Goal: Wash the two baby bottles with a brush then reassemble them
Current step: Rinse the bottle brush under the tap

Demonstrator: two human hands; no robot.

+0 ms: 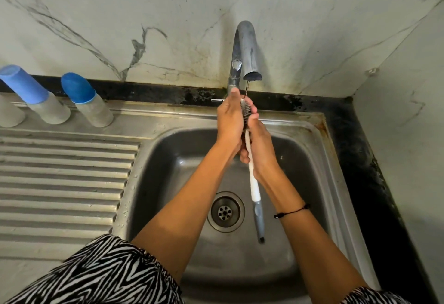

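Right now we've got both hands up under the curved chrome tap (245,49), over the sink (153,157). Our left hand (229,121) is curled w/ fingers round the dark bristly head of the brush (247,114), thumb tip pointing up by the spout. Our right hand (258,145) is wrapped round the brush's white handle, just below the bristles. That handle is a long thin rod: white plastic up top, then a grey tapered grip w/ a dark tip hanging down over the basin, near the round perforated drain (225,212). A thin wire runs from the bristles up to the spout mouth.

The two baby bottles sit well apart from our hands, on the sink's back ledge at far left: left bottle (36,94) w/ a pale blue matte cap, second bottle (87,100) w/ a deeper blue rounded cap, both w/ cloudy translucent bodies, caps on. A third pale shape at the frame edge is cut off; can't tell what it is.

Sink is dull brushed steel w/ a ribbed drainboard (62,183). Wall behind is grey-veined marble-look. A thin black cord bracelet (292,212) rings our right wrist; zebra-print fabric (101,277) at bottom.
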